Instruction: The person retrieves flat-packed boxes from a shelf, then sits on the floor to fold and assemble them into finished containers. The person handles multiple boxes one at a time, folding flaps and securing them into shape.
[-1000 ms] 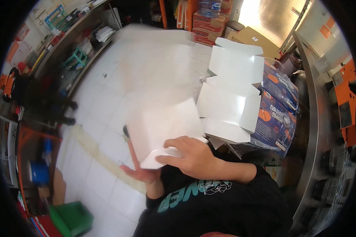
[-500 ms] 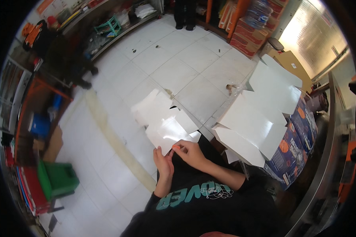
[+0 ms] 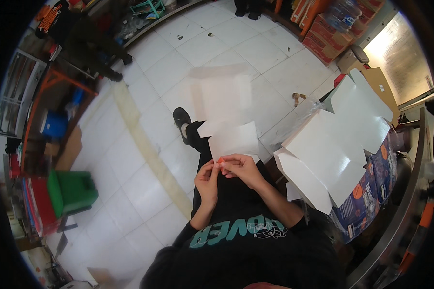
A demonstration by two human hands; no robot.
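Head view | glossy white cardboard pieces [image 3: 323,149] spread at right | white carton [image 3: 234,139], plain, creased into panels and notched flaps, far end blurred, held before the person's waist, left of those pieces | left hand [image 3: 207,182], right hand [image 3: 242,169]: fingertips pinched closed on its near edge | small orange patch [image 3: 221,161] between fingertips

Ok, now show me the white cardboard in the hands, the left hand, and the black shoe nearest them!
White cardboard [image 3: 234,138]: head view, on the panel just beyond the fingers.
Left hand [image 3: 207,184]: head view, on the middle of the hand.
Black shoe [image 3: 180,117]: head view, on its dark upper.
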